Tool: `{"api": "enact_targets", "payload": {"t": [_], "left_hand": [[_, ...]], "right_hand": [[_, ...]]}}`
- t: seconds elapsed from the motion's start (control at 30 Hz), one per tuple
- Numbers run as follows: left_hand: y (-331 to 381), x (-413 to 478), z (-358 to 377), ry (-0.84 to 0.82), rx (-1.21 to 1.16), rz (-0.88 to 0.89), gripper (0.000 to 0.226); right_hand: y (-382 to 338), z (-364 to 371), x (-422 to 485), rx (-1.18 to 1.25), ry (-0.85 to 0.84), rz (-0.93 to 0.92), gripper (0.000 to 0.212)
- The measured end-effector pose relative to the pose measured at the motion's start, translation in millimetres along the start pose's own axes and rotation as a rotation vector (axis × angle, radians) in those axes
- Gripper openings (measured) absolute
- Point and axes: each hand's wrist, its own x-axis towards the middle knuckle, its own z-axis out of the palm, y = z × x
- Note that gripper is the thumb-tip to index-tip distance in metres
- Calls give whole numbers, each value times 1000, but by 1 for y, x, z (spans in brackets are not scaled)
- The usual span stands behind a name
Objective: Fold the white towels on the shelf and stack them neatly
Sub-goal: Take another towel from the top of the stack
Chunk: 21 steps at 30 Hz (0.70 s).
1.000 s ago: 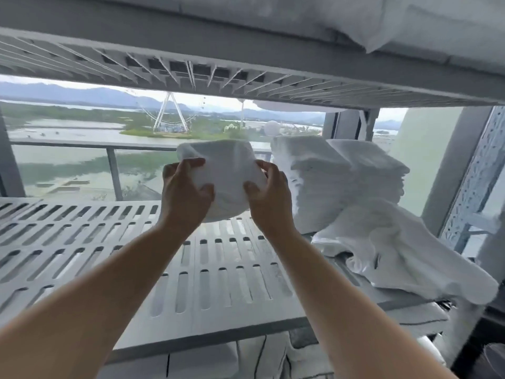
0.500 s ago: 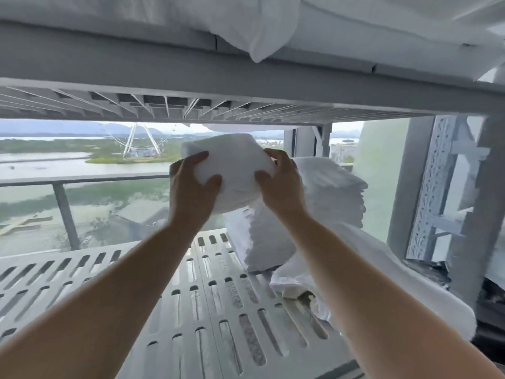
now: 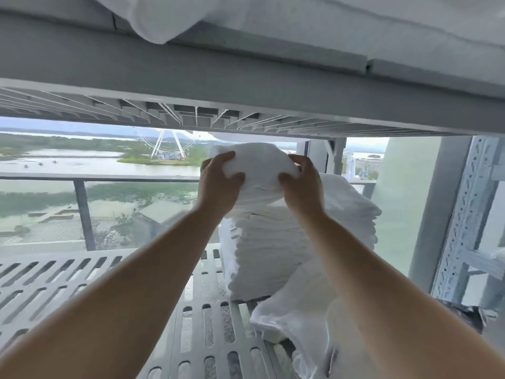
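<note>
A folded white towel [image 3: 257,162] is held between both hands just under the upper shelf. My left hand [image 3: 217,184] grips its left end, thumb on the near face. My right hand [image 3: 302,184] grips its right end the same way. The towel sits right over the top of a tall stack of folded white towels [image 3: 262,255] on the slotted grey shelf [image 3: 202,324]; whether it touches the stack I cannot tell. A second, lower stack [image 3: 352,206] stands behind to the right. A loose unfolded towel [image 3: 297,321] lies at the front right.
The upper shelf's beam [image 3: 246,86] runs close above the held towel, with white bedding [image 3: 164,20] hanging over its edge. A perforated metal upright [image 3: 461,214] stands at the right. Behind the shelf is a glass railing [image 3: 82,209].
Both hands have carried the folded towel right and away from me, from above the bare shelf to over the tall stack. My view has turned right and upward.
</note>
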Motion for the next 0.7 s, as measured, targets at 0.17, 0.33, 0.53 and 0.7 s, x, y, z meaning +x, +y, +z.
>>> {"api": "enact_targets", "payload": {"t": [0.17,0.33,0.53,0.7], "left_hand": [[10,8,22,18,55,9,54],[5,5,36,-38,175,-193,48],[21,7,37,-124,311,-246,55],[28,10,35,-156,414,-127,58]], "right_hand": [[21,-11,21,57,-75,6,45],[50,-6,24,-1,-192,77,43],[61,-4,30,-29,-266,51,60],[67,-1,26,-27,-195,-68,53]]}}
